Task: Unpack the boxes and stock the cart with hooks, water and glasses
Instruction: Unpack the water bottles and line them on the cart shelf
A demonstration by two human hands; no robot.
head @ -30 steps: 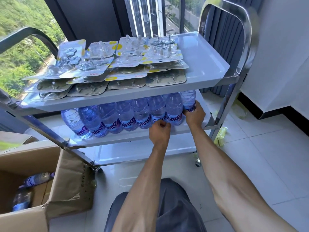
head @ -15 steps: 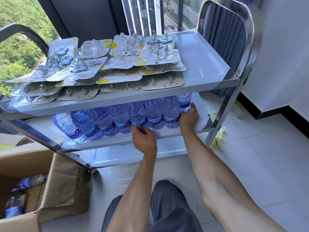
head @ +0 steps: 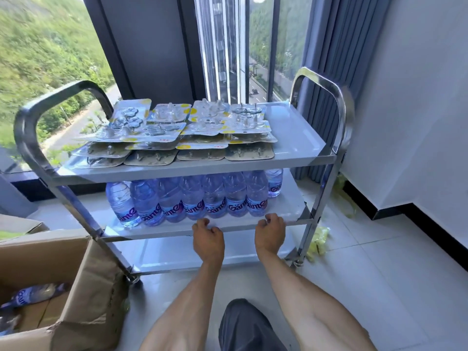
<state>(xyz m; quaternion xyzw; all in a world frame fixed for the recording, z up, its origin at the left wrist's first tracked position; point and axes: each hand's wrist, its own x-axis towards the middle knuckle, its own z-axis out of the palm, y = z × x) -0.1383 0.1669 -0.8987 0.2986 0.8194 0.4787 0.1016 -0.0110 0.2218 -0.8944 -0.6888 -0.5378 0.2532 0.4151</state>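
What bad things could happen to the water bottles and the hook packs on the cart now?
The cart stands on wheels, and both the left hand and the right hand are at the middle shelf's front edge, so a push might roll it. The water bottles stand close to that edge and might tip off. The hook packs lie in loose, overlapping stacks, some tilted, and a jolt could slide them.

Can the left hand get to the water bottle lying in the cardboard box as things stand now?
Probably yes. The left hand is at the middle shelf's front edge with nothing in its grip, and the cardboard box stands open on that side. The bottle lies exposed inside, with nothing covering it, though it would take a reach down and across.
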